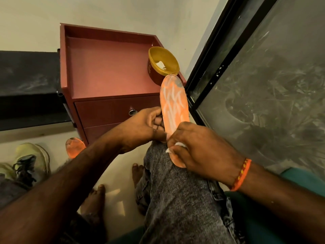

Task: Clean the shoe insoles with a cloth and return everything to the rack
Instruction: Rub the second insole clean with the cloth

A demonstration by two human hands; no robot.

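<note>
One orange foam insole (174, 104), pinched at its edge by the left hand (140, 127), was mid-wipe, the right hand (202, 148) pinching a small white cloth (175, 147) against it. Its twin orange insole (74, 147) and the pale sneakers (29, 159) lay on the floor, seemingly awaiting cleaning and racking.

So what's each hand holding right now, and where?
Left hand grips the orange insole by its left edge; right hand pinches a white cloth against its heel.

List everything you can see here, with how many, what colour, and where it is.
insole: one, orange with white marks, propped on the knee, gripped by the left hand.
second insole: one, orange, on the floor by the cabinet.
cloth: one, white, under the right fingers.
bowl: one, yellow inside, cabinet's right corner, white scrap inside.
cabinet: one, red-brown, ahead.
shoes: pale yellow-green, floor at left.
wristband: one, orange, right wrist.
left hand; right hand.
</note>
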